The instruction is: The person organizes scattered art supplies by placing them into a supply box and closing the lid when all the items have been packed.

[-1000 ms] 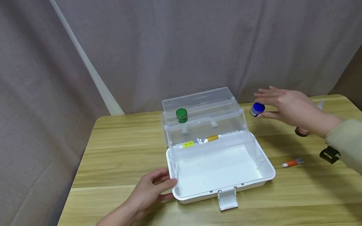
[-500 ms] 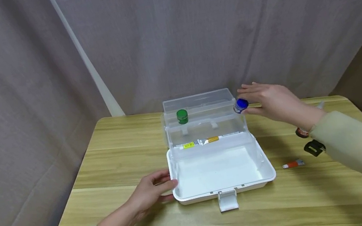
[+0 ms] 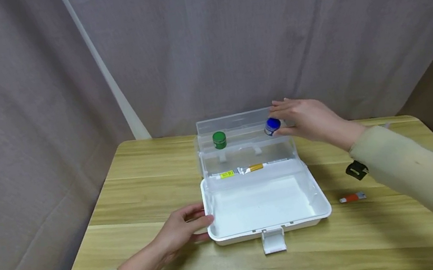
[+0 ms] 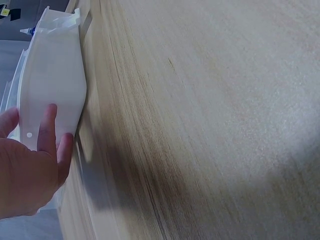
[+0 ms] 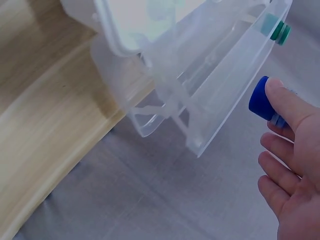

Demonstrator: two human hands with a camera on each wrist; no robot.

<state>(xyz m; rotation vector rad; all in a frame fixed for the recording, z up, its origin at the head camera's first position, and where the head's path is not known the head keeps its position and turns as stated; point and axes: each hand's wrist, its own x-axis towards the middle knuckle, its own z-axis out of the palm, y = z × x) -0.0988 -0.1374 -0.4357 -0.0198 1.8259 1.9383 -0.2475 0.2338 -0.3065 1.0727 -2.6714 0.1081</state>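
Note:
A white storage box (image 3: 263,204) with clear tiered trays stands unfolded on the table. My left hand (image 3: 181,228) holds its left wall, thumb on the rim and fingers against the outside. Above the upper clear tray, at its right end, my right hand (image 3: 309,119) pinches a blue-lidded jar (image 3: 273,126) between thumb and fingers. The right wrist view shows the blue lid (image 5: 260,98) apart from the tray edge. A green jar (image 3: 219,140) sits at that tray's left end. The tray below holds a yellow-labelled tube (image 3: 227,174) and an ochre tube (image 3: 256,167).
An orange-red tube (image 3: 352,197) lies on the wooden table (image 3: 142,182) to the right of the box. A pale tip (image 3: 386,126) shows behind my right sleeve, which hides part of the table. Grey curtain (image 3: 201,46) hangs behind the table.
My right hand has carried the blue-lidded jar leftward, from beside the box to above the upper tray. Its sleeve now covers a dark-red-lidded item seen earlier. My left hand stays put.

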